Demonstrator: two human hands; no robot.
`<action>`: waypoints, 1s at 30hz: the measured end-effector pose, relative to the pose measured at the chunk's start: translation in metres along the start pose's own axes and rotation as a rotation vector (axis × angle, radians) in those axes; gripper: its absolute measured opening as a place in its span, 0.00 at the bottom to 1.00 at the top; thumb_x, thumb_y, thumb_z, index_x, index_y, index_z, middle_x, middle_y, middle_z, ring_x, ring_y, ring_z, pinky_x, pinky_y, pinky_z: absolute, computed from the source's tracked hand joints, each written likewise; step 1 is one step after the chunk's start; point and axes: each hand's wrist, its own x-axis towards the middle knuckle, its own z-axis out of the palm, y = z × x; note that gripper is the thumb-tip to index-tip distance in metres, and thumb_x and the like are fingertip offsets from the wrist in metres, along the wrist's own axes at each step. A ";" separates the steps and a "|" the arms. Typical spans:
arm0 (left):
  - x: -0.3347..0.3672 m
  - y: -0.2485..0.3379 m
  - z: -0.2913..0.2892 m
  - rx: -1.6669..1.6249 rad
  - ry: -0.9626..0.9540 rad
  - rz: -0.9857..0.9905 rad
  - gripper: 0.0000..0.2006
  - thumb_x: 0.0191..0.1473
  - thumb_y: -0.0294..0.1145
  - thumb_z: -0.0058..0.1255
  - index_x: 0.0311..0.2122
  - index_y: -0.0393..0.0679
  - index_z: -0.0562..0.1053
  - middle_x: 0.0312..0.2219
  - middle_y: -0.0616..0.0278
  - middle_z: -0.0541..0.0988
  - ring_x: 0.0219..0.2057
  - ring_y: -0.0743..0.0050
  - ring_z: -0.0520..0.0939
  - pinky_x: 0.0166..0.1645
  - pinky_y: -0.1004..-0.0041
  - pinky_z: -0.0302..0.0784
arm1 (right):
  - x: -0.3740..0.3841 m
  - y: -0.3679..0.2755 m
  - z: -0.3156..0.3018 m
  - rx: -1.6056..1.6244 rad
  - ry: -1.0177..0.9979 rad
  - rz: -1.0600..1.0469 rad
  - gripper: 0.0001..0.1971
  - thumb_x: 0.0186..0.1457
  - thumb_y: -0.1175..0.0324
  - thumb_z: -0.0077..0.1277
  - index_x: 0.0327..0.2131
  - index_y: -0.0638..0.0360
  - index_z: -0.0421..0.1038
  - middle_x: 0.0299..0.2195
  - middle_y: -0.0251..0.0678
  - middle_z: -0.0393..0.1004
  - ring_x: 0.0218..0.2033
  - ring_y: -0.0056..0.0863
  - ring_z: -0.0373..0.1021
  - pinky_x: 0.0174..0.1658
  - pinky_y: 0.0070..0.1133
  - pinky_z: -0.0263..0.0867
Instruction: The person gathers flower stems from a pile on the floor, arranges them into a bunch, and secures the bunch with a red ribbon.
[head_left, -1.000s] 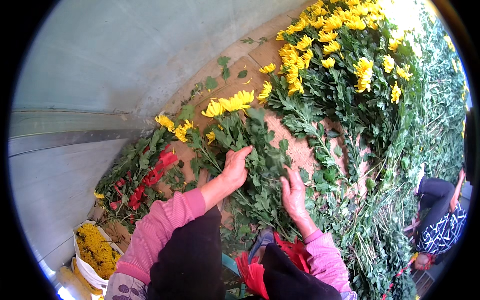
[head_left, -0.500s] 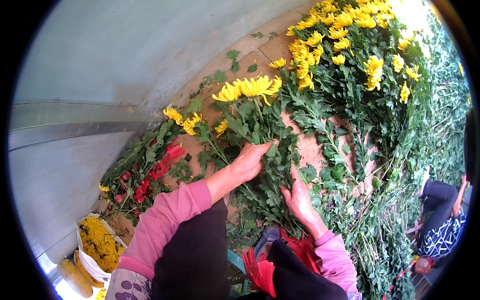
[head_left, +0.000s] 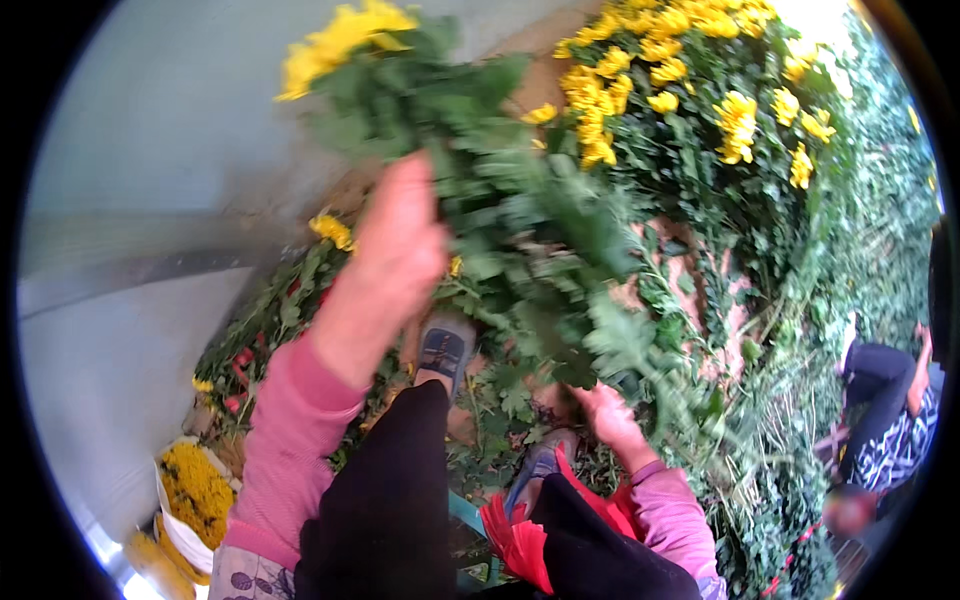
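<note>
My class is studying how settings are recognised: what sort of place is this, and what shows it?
Probably a workspace for cut flowers: there is a big heap of yellow flowers, a white bag holds yellow flower heads, and the left hand grips a leafy bunch.

A leafy bunch of yellow chrysanthemums (head_left: 500, 190) is held up across the person's front.
The blurred left grip (head_left: 400, 235) closes around the stems below the yellow heads, which point to the upper left; the right grip (head_left: 608, 412) is at the bunch's lower leaves, its fingertips partly hidden. A dense pile of chrysanthemums (head_left: 700, 140) spreads along the right, heads toward the top, and a smaller leafy heap (head_left: 285, 310) lies by the pale wall (head_left: 170, 140). At lower left stands a white sack (head_left: 178, 525) of yellow flower heads (head_left: 197, 490). Red strips (head_left: 515, 545) lie over the right leg, near a grey shoe (head_left: 543, 460). At far right is another person (head_left: 890, 440) in dark trousers and a patterned top.
</note>
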 end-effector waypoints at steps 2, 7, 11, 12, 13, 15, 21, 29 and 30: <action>-0.014 0.007 -0.003 0.050 0.173 -0.030 0.14 0.59 0.32 0.44 0.44 0.35 0.75 0.39 0.55 0.81 0.41 0.67 0.83 0.48 0.65 0.80 | -0.012 0.018 0.012 0.339 -0.115 0.082 0.24 0.54 0.66 0.44 0.57 0.50 0.65 0.60 0.43 0.61 0.55 0.47 0.63 0.54 0.40 0.62; -0.029 -0.047 -0.098 0.005 0.357 -0.127 0.15 0.57 0.31 0.46 0.45 0.34 0.74 0.41 0.53 0.81 0.41 0.63 0.82 0.48 0.64 0.79 | -0.040 0.026 -0.104 1.108 0.123 0.328 0.24 0.57 0.59 0.44 0.57 0.53 0.66 0.59 0.50 0.61 0.57 0.50 0.62 0.59 0.39 0.58; -0.055 -0.057 -0.182 0.143 0.561 -0.149 0.14 0.56 0.28 0.46 0.45 0.33 0.74 0.40 0.53 0.81 0.40 0.61 0.82 0.47 0.62 0.79 | -0.066 -0.029 -0.154 1.888 -0.074 0.416 0.22 0.59 0.58 0.43 0.56 0.53 0.66 0.53 0.52 0.67 0.54 0.49 0.66 0.56 0.37 0.62; -0.054 -0.069 -0.185 0.158 0.640 -0.132 0.14 0.56 0.27 0.46 0.45 0.32 0.74 0.39 0.55 0.81 0.38 0.64 0.82 0.47 0.64 0.79 | -0.080 -0.047 -0.151 2.045 -0.123 0.504 0.21 0.60 0.59 0.44 0.55 0.53 0.67 0.50 0.51 0.70 0.51 0.49 0.69 0.54 0.36 0.64; -0.057 -0.075 -0.182 0.175 0.565 -0.157 0.14 0.55 0.27 0.47 0.45 0.33 0.74 0.39 0.55 0.81 0.39 0.64 0.82 0.48 0.64 0.79 | -0.095 -0.061 -0.146 2.199 -0.174 0.590 0.19 0.60 0.60 0.44 0.53 0.54 0.69 0.47 0.51 0.74 0.48 0.49 0.71 0.52 0.35 0.66; -0.063 -0.082 -0.173 0.212 0.416 -0.198 0.14 0.55 0.26 0.47 0.46 0.33 0.74 0.40 0.56 0.80 0.40 0.66 0.82 0.48 0.64 0.78 | -0.121 -0.087 -0.122 2.409 -0.271 0.793 0.16 0.62 0.60 0.47 0.47 0.57 0.74 0.37 0.44 0.79 0.36 0.40 0.77 0.42 0.31 0.73; -0.068 -0.132 -0.163 0.120 0.423 -0.162 0.14 0.51 0.21 0.51 0.45 0.38 0.74 0.41 0.66 0.79 0.40 0.72 0.79 0.48 0.68 0.75 | -0.124 0.094 -0.065 2.296 -1.079 0.507 0.15 0.60 0.60 0.54 0.38 0.65 0.77 0.26 0.34 0.79 0.26 0.19 0.74 0.31 0.20 0.72; -0.059 -0.127 -0.157 0.156 0.367 -0.265 0.15 0.54 0.25 0.49 0.48 0.37 0.73 0.41 0.63 0.80 0.40 0.71 0.81 0.46 0.67 0.77 | 0.010 0.160 -0.032 1.602 0.216 0.973 0.19 0.48 0.58 0.63 0.39 0.61 0.73 0.30 0.40 0.74 0.31 0.34 0.73 0.36 0.29 0.69; -0.063 -0.130 -0.156 0.184 0.385 -0.227 0.15 0.54 0.26 0.49 0.48 0.37 0.73 0.41 0.62 0.80 0.40 0.70 0.81 0.46 0.67 0.78 | 0.025 0.157 -0.027 1.406 0.242 0.920 0.19 0.48 0.60 0.62 0.40 0.59 0.72 0.31 0.40 0.72 0.33 0.37 0.72 0.37 0.30 0.68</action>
